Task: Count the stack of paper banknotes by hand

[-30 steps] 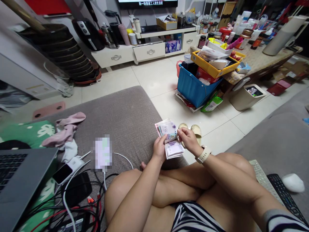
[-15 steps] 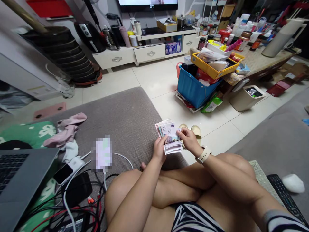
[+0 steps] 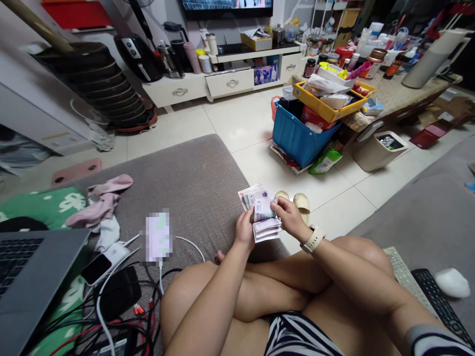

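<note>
Folded stack of pale purple paper banknotes held beyond the crossed bare legs, the left hand's grip clamped on it, presumably for support, while the right hand's grip pinches a pale printed paper banknote, apparently keeping its free edge controlled

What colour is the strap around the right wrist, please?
The strap is cream, clearest in the head view.

On the left lies a laptop, with cables to its right; on the right, a mouse beside a keyboard. Slippers are on the floor, a tub behind them, the bench right of it.
</note>
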### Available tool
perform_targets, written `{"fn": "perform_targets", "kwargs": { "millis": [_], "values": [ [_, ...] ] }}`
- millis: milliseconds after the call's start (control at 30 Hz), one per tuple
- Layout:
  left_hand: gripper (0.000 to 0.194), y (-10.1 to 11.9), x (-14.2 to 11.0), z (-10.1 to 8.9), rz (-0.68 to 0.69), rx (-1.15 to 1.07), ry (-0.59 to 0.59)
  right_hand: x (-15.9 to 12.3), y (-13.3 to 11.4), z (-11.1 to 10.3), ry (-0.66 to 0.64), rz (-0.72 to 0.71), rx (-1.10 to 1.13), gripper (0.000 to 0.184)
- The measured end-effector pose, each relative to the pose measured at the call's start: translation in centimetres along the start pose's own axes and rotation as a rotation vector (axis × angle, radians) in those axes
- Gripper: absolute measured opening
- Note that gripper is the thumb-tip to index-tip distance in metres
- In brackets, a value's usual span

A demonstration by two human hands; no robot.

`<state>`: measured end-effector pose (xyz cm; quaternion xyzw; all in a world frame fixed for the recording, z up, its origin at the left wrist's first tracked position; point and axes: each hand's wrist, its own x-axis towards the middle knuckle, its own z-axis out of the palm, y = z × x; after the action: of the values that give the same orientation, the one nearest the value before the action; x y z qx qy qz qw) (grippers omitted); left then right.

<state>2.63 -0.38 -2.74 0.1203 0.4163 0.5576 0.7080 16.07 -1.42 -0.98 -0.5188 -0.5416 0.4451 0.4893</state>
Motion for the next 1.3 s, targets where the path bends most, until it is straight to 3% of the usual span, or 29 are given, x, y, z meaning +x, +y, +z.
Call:
{"fn": "perform_targets", "kwargs": {
  "millis": [567, 733, 1000, 1300],
  "values": [
    [0.017, 0.0, -0.1, 0.2, -0.012, 0.041, 0.027, 0.0, -0.1, -0.1, 0.005, -0.026, 0.016, 0.038],
    [0.023, 0.3, -0.3, 0.3, -0.03, 0.049, -0.004, 0.0, -0.2, -0.1, -0.038, -0.012, 0.06, 0.04],
    [0.034, 0.6, -0.6, -0.1, -0.029, 0.093, -0.065, 0.3, 0.9, -0.2, 0.16, 0.068, -0.032, 0.028],
    [0.031, 0.5, -0.7, 0.1, -0.025, 0.076, -0.071, 0.1, 0.4, -0.2, 0.073, 0.043, -0.011, 0.029]
  ]
}}
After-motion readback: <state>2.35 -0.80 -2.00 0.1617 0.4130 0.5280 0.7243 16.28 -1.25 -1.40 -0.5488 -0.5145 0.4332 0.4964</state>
